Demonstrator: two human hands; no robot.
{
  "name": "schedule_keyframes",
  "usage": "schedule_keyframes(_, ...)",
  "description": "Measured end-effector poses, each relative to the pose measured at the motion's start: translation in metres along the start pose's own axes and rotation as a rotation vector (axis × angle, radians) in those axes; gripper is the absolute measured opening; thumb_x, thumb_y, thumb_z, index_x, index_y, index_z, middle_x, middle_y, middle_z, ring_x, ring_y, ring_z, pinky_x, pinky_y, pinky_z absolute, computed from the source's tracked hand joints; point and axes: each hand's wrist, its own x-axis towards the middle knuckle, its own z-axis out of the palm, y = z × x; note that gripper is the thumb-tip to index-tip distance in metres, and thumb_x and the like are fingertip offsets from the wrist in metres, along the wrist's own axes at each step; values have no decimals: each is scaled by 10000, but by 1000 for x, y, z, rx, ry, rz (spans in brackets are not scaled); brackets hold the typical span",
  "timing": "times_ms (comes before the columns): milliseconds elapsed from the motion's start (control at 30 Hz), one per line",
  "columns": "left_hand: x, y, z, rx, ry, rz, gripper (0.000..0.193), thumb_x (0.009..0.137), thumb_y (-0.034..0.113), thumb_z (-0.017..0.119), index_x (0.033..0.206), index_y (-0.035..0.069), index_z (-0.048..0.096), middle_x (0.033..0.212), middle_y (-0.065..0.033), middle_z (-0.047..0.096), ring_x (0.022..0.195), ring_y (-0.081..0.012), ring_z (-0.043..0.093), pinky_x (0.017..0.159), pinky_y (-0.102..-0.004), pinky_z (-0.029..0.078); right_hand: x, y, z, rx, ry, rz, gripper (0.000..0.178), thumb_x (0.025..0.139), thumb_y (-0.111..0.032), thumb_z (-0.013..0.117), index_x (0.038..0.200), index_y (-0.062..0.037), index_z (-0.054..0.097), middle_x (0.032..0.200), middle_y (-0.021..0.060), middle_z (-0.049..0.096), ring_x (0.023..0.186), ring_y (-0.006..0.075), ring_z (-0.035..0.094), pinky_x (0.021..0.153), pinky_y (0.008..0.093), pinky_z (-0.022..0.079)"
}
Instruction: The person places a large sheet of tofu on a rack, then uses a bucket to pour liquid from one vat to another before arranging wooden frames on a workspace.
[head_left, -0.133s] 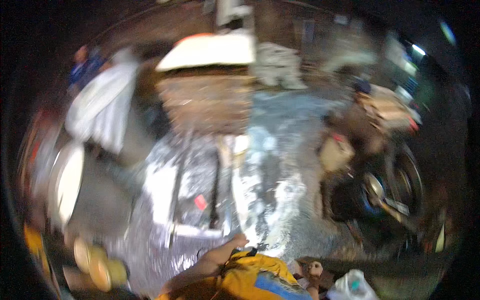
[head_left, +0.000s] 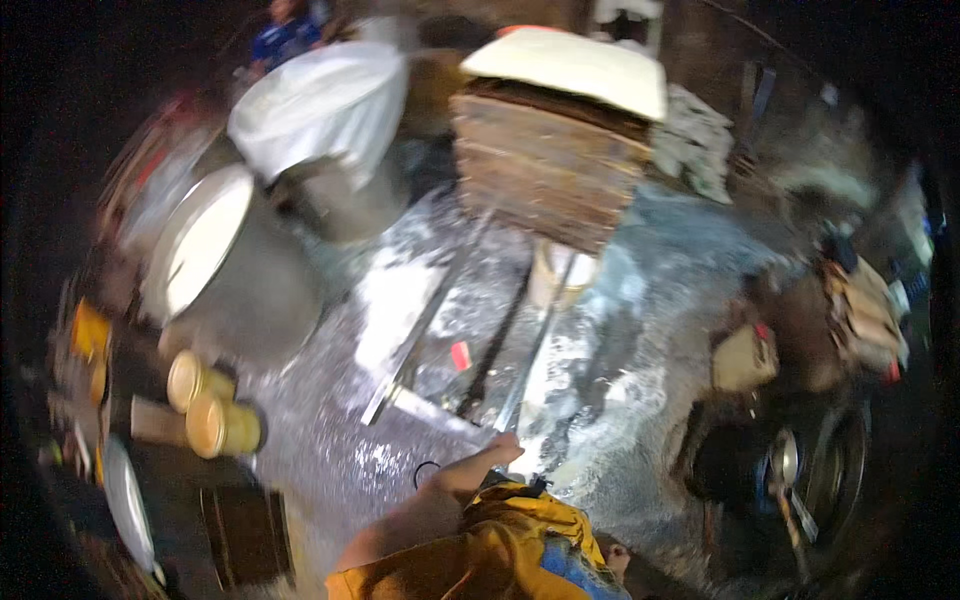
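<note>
My left hand [head_left: 507,449] reaches forward from a yellow-orange garment [head_left: 440,565], its fingers closed around the near end of a metal frame. That metal frame [head_left: 437,412] has two long bars joined by a crosspiece, running away toward a wooden box [head_left: 550,160] topped by a pale slab or cover [head_left: 570,75]. A small red piece [head_left: 460,355] lies between the bars. Low beside the garment, my right hand [head_left: 618,560] shows only in part; its fingers are too small and blurred to make out.
To the left stand a large metal pot [head_left: 245,300] with pale contents, a white-lined bin [head_left: 330,110] and two yellowish tubs [head_left: 222,425]. Rightward are a tan container [head_left: 745,358] and a dark basin [head_left: 845,460] with a ladle [head_left: 785,460]. White residue streaks the wet floor [head_left: 620,400]. A person in blue [head_left: 285,40] is far back.
My view has swung left and tilted, so the box, frame and pot appear farther right. The left hand stays at the frame's near end. Less of my right hand shows.
</note>
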Motion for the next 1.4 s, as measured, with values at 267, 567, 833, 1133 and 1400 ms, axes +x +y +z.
schedule_keyframes(267, -71, -125, -83, -256, 428, -525, 424, 695, 410, 671, 802, -1, 680, 855, -221, 664, 783, -326, 662, 677, -427, 506, 180, -128, 71, -141, -227, 0, 117, 860, -168, 609, 823, -64, 569, 867, 113, 597, 797, 224, 538, 706, 355, 462)
schedule_keyframes(567, 69, -74, -16, -416, 853, -654, 418, 666, 409, 680, 906, 67, 701, 956, -192, 665, 883, -326, 640, 742, -425, 511, 398, -252, 79, -255, -473, -118, 148, 879, -184, 578, 800, -59, 569, 884, 130, 592, 804, 249, 532, 703, 378, 453)
schedule_keyframes(833, 181, 35, -118, -355, 638, -439, 504, 741, 439, 663, 1025, 23, 653, 971, -224, 662, 907, -342, 640, 805, -425, 499, 542, -344, 98, 23, -864, -77, 187, 896, -199, 549, 780, -54, 570, 900, 146, 587, 810, 271, 526, 701, 398, 446)
schedule_keyframes(1133, 206, 135, -313, -493, 1157, -243, 374, 810, 305, 670, 1045, 15, 642, 900, -167, 682, 881, -258, 664, 781, -355, 512, 639, -406, 171, 1350, -1607, 857, 382, 967, -338, 348, 912, -11, 537, 994, 190, 571, 954, 349, 537, 808, 474, 444)
schedule_keyframes(1400, 208, 269, -500, -696, 1710, 209, 291, 880, 51, 605, 1150, -29, 536, 978, -102, 642, 893, -154, 625, 815, -275, 497, 629, -579, 229, 312, -875, -413, 177, 883, -216, 573, 1023, -108, 584, 833, 74, 596, 712, 195, 601, 563, 326, 491)
